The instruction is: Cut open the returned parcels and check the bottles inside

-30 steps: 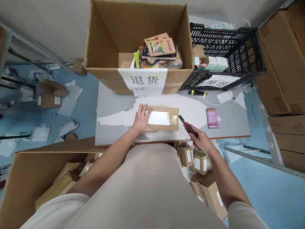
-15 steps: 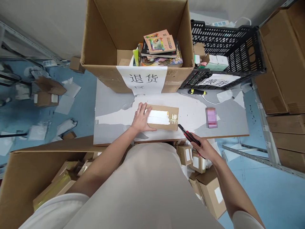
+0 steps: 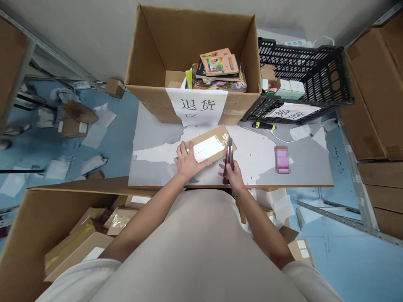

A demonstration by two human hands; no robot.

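A small cardboard box [image 3: 208, 146] with a white label and shiny clear tape lies slanted on the table, its right end turned away from me. My left hand [image 3: 188, 162] grips its left end, fingers over the top and thumb along the near side. In my right hand [image 3: 234, 175] is a red and black utility knife [image 3: 229, 157], pointing away from me. Its tip is over the taped right end of the box; whether it touches the tape, I cannot tell.
A big open carton [image 3: 151, 100] holding books stands at the table's back. Right of it is a black plastic crate [image 3: 315, 61] with small boxes. A yellow-black tool [image 3: 263, 126] and a pink blurred item [image 3: 282, 159] lie on the table [image 3: 311, 167]. Another carton [image 3: 34, 226] holds parcels at lower left.
The box has turned, its right end swinging away from me. My right hand has brought the utility knife leftward from beside the box to its right end, blade now pointing away.
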